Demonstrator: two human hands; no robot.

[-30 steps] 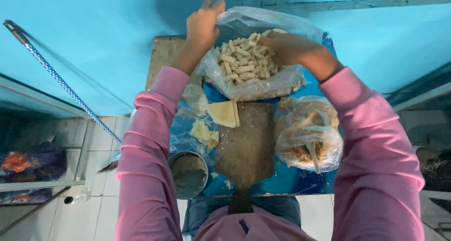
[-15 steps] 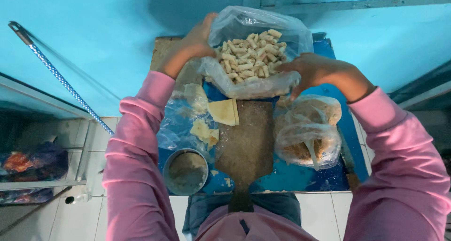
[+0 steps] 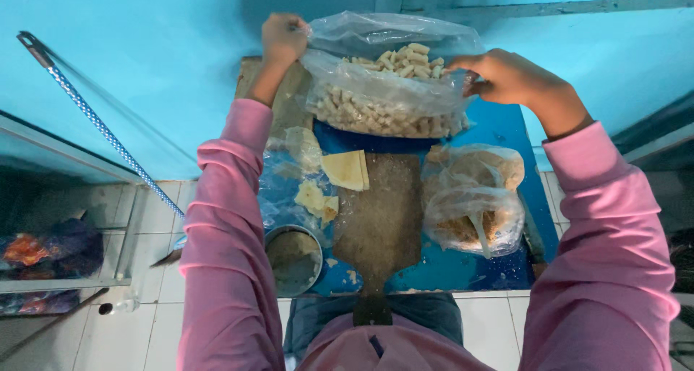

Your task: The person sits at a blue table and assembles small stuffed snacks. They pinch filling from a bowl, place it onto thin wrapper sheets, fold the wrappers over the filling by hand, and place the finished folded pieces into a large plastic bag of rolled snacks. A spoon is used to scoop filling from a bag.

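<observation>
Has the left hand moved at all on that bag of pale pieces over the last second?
Yes. The left hand dropped toward the wooden board half a second ago, then rose back, and now grips the plastic bag at its left top corner.

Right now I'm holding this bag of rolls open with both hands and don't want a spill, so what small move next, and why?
Probably lower the bag until it rests on the blue table. The left hand and right hand only pinch its rim, the rolls bulge the bottom, and the mouth gapes open.
</observation>
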